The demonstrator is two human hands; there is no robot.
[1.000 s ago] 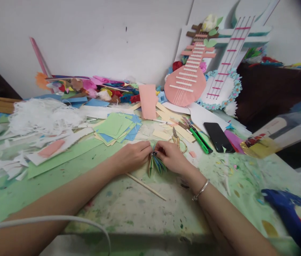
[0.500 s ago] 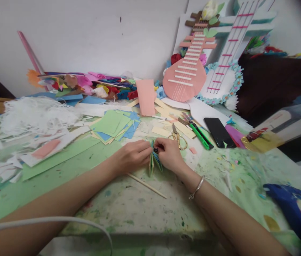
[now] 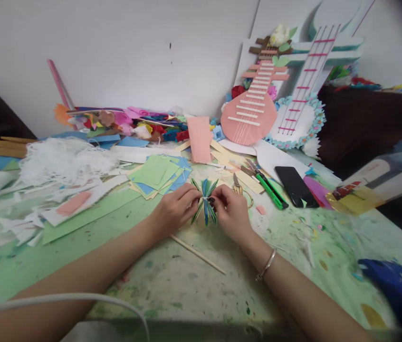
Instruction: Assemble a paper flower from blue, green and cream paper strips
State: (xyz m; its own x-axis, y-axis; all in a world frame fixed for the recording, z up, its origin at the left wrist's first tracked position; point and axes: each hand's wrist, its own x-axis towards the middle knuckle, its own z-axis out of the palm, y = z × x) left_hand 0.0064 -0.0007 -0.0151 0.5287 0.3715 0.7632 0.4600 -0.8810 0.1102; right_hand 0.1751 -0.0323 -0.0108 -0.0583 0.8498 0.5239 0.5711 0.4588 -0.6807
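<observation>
Between my hands is a pleated paper bundle (image 3: 205, 214) in green, blue and pale yellow, pinched by a white tie at its middle so both ends fan out. My left hand (image 3: 177, 209) is closed at its left side, fingertips near the tie. On the other side, the fingers of my right hand (image 3: 232, 209) are bent inward and pinch at the tie. Whether each hand grips string or paper is hard to make out. A thin wooden stick (image 3: 199, 254) lies on the table below. Gold-handled scissors (image 3: 241, 191) rest just behind my right hand.
Stacked green, blue and yellow paper sheets (image 3: 156, 172) lie behind my left hand, with a heap of white string (image 3: 63, 159) farther left. A green cutter (image 3: 271, 191) and black phone (image 3: 296, 186) are at right, and a blue glue gun (image 3: 388, 280) nearer. Paper instruments (image 3: 251, 118) lean at the back.
The pleated bundle has turned to face me and its ends have spread into a two-sided fan, showing the white tie. Both hands stay at it, and the view has tilted slightly upward.
</observation>
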